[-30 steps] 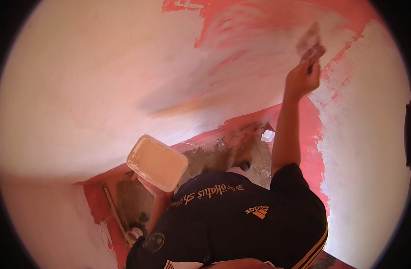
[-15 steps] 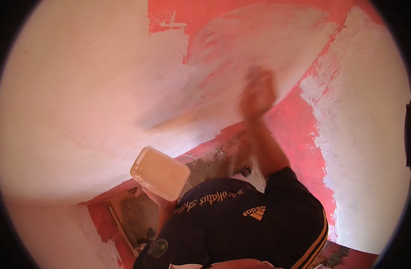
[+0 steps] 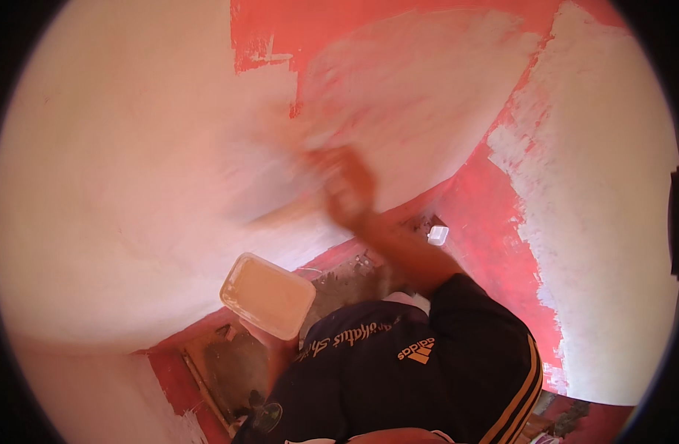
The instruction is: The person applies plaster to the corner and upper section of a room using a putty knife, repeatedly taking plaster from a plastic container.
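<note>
the tub [image 3: 304, 312], with its pale filling [image 3: 269, 296], is gripped from beneath by the left hand [image 3: 271, 336]. the right hand [image 3: 348, 185], right of that grip and in front of the partly red wall [image 3: 421, 66], is blurred; whether it is closed on anything cannot be told. farther right, a white box [image 3: 438, 235] is seen on the floor [image 3: 345, 275].

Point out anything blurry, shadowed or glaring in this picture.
Head view: the right hand is heavily blurred, with a soft shadow on the wall to its left; head view: the tub in the left hand looks sharper, whitish glare on the wall beside it.
</note>
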Motion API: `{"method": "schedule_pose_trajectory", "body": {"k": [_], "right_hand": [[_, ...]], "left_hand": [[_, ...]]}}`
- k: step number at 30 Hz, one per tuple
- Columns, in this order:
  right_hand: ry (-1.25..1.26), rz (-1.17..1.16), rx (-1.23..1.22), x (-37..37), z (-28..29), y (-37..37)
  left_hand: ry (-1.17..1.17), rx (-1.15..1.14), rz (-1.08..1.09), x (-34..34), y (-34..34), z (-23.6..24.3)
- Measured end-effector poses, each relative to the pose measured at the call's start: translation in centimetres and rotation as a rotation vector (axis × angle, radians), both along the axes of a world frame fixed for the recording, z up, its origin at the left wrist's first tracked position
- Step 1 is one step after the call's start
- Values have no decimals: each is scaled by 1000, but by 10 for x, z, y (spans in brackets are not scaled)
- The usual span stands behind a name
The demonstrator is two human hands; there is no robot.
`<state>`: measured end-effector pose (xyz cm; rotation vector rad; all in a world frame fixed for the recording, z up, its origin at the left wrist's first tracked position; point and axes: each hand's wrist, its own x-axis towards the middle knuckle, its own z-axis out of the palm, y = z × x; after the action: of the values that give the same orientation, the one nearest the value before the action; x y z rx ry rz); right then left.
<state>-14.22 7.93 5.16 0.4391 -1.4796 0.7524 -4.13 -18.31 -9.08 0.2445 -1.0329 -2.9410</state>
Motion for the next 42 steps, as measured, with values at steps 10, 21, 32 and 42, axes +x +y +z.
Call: {"method": "schedule_pose_trajectory", "body": {"k": [10, 21, 32, 42], "right_hand": [[-80, -786, -240, -58, 15, 206], [10, -338, -110, -16, 31, 112], [-87, -415, -32, -79, 83, 86], [54, -255, -207, -51, 171, 119]], "left_hand": [[198, 27, -173, -12, -24, -54], [117, 122, -47, -4, 9, -15], [162, 211, 20, -3, 29, 18], [138, 260, 59, 7, 39, 44]]}}
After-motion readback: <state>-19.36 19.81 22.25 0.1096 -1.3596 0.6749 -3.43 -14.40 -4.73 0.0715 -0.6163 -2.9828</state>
